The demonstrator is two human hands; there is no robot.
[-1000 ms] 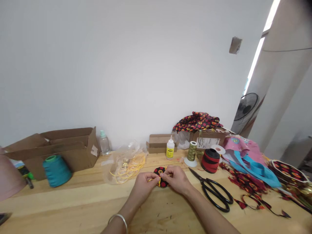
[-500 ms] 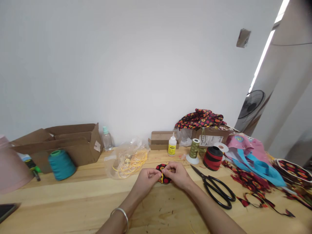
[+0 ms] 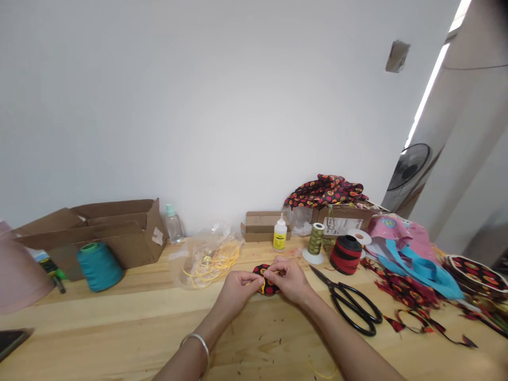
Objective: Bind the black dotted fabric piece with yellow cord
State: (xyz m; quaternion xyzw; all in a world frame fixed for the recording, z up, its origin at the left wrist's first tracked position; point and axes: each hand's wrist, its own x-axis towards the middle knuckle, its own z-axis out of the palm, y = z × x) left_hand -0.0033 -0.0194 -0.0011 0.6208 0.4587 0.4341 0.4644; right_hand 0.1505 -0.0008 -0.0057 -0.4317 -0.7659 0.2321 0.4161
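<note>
A small rounded piece of black fabric with red and orange spots (image 3: 271,290) lies on the wooden table between my hands. A yellow cord (image 3: 262,286) runs over its left part. From the left, my left hand (image 3: 239,290) pinches the cord at the fabric's edge, thumb and forefinger together. On the other side, my right hand (image 3: 291,280) is closed in a pinch over the fabric's upper right, with a bit of yellow cord at its fingers. The fingertips hide part of the fabric and the cord's exact path.
Black-handled scissors (image 3: 349,304) lie right of my hands. Behind stand a glue bottle (image 3: 280,236), an olive thread spool (image 3: 316,241) and a red-black roll (image 3: 346,255). Left are a bag of yellow cord (image 3: 212,262), a teal thread cone (image 3: 99,267) and a cardboard box (image 3: 130,238).
Both hands stay at the fabric, with only slight finger shifts at the cord. The view has moved a little, and more of a loose yellow strand shows at the bottom edge.
</note>
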